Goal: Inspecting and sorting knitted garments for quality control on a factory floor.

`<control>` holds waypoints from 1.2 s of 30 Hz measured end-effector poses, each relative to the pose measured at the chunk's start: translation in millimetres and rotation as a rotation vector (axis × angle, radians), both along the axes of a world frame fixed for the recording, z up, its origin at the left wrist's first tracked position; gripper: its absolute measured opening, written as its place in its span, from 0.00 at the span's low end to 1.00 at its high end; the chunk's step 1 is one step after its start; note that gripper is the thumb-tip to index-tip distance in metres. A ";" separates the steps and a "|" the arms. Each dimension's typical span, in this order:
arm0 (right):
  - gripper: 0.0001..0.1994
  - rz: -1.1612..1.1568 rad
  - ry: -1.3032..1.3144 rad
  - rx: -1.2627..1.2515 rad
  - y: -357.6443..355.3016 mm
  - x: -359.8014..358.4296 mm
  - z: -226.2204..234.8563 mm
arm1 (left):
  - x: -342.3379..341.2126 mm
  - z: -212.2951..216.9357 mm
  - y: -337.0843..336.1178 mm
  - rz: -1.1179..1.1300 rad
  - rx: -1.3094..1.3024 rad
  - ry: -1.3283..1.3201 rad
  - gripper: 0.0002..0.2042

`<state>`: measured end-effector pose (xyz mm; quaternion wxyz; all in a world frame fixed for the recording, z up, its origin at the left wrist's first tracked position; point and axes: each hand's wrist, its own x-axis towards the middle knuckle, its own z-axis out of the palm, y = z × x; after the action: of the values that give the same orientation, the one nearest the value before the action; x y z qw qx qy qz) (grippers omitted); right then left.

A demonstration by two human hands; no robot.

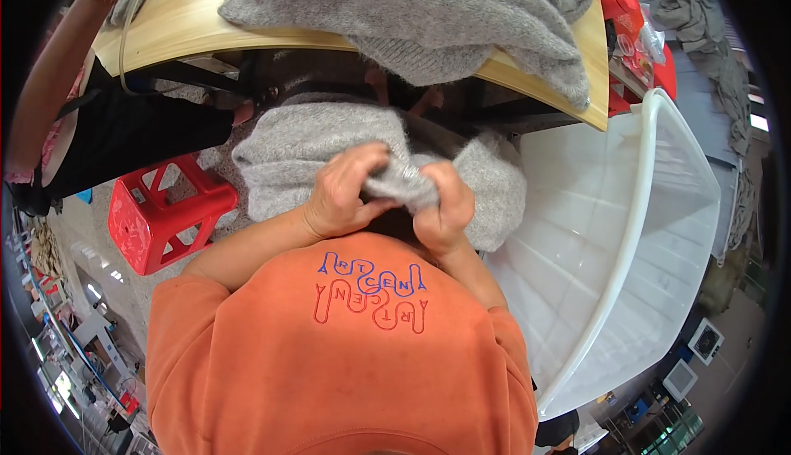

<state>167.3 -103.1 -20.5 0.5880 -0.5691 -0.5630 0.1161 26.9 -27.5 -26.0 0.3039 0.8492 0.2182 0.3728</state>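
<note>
Left hand (342, 191): grasping gray knit cloth (317, 130)
Right hand (445, 206): pinching its bunched part
Bench (177, 35): carries gray knitwear (395, 10)

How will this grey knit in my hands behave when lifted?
The grey knit will probably flop rather than hold shape: it bunches softly between your left hand and right hand. Its fuzzy surface suggests it isn't slippery. It may be light for its bulk, judging by the fluffy texture.

Mottled grey garment (305, 138), red stool (161, 223)
</note>
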 end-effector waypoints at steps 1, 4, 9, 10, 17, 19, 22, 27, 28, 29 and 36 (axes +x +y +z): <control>0.14 0.099 -0.090 0.091 -1.4 1.0 5.0 | 2.3 0.4 -0.3 0.096 -0.012 0.052 0.20; 0.10 0.598 -0.113 -0.196 -11.4 2.7 9.0 | -0.7 -26.9 9.3 0.186 0.280 0.699 0.24; 0.09 0.403 -0.421 -0.938 -61.2 37.6 -13.9 | -40.4 -76.3 36.6 0.375 -0.455 0.477 0.13; 0.09 0.349 -0.456 -1.065 -79.0 50.0 -21.5 | -45.8 -72.6 38.8 0.363 -0.452 0.484 0.13; 0.14 -0.120 -0.427 -1.069 -114.2 43.2 -58.4 | -30.5 -52.7 37.9 0.251 0.234 0.977 0.21; 0.12 -0.396 -0.442 -0.900 -115.3 45.4 -85.6 | -29.1 -66.5 47.5 0.156 0.002 1.216 0.19; 0.12 -0.607 -0.284 -0.567 -117.5 64.7 -126.7 | 1.5 -68.2 50.9 0.297 -0.254 1.012 0.13; 0.12 -0.981 0.351 -0.049 -109.0 101.7 8.4 | 173.1 89.0 -12.4 -0.502 -0.561 -0.038 0.11; 0.14 -1.196 0.259 0.002 -124.1 107.5 43.1 | 202.0 139.7 -41.0 -0.677 -0.777 -0.112 0.16; 0.14 -1.176 0.241 0.030 -134.0 106.2 44.2 | 226.6 183.5 -70.7 -0.823 -0.659 -0.121 0.28; 0.22 -1.002 -0.405 0.068 -148.0 88.4 41.3 | 238.9 202.9 -113.1 -0.975 0.121 -0.528 0.38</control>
<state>255.6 -251.1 20.8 0.4692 -0.7596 -0.3282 -0.3085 265.8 -140.6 176.9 0.4363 0.7455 -0.3053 0.4009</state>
